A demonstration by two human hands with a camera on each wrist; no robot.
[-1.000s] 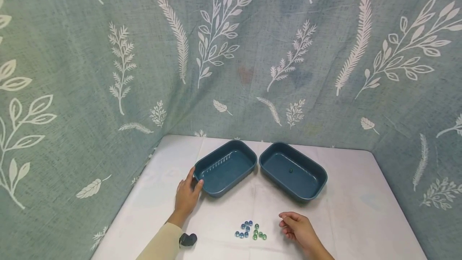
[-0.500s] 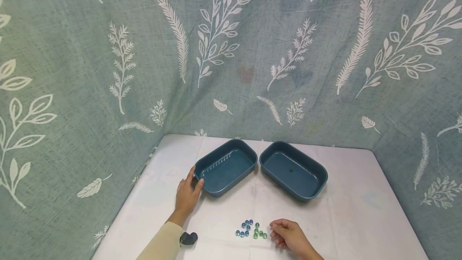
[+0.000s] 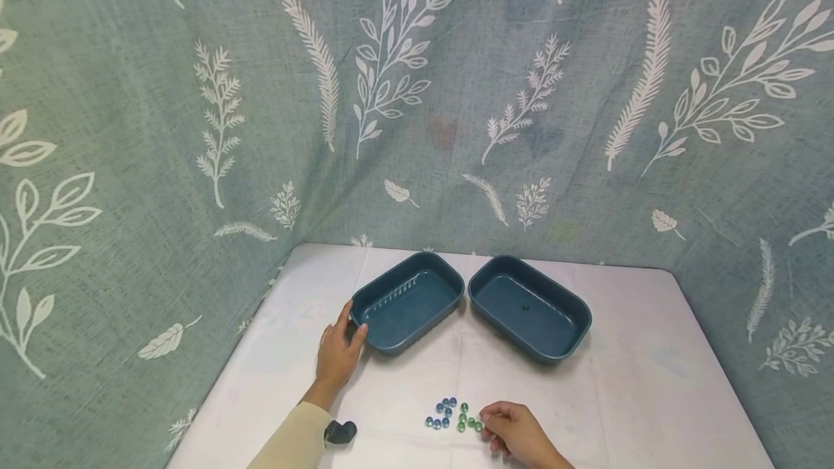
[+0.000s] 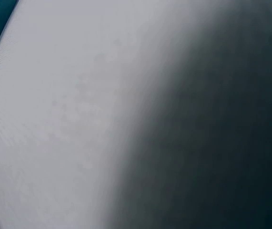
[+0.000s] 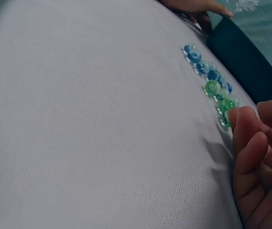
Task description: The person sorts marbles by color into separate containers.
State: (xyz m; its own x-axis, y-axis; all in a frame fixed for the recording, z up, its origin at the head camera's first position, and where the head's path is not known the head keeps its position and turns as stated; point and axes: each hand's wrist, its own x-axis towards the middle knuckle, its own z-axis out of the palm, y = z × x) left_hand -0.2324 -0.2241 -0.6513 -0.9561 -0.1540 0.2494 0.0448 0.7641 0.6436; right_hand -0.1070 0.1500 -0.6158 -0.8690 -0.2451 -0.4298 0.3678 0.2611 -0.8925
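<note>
My left hand holds the near left end of a dark blue plastic tray, thumb and fingers at its rim. On the cloth in front lie several blue glass marbles and, just right of them, several green glass marbles. My right hand is at the rightmost green marble, its fingers loosely bent and fingertips beside it. In the right wrist view, the fingertips partly cover the green marbles; no marble shows between them. The left wrist view is mostly blurred.
A second dark blue tray stands to the right, angled the other way, with one green marble inside. A black strap-like object sits at the left wrist. Leaf-patterned cloth walls surround the white-covered table.
My right hand has moved left and slightly toward the front, coming to the green marbles. The left hand, both trays and the marbles stay where they were.
</note>
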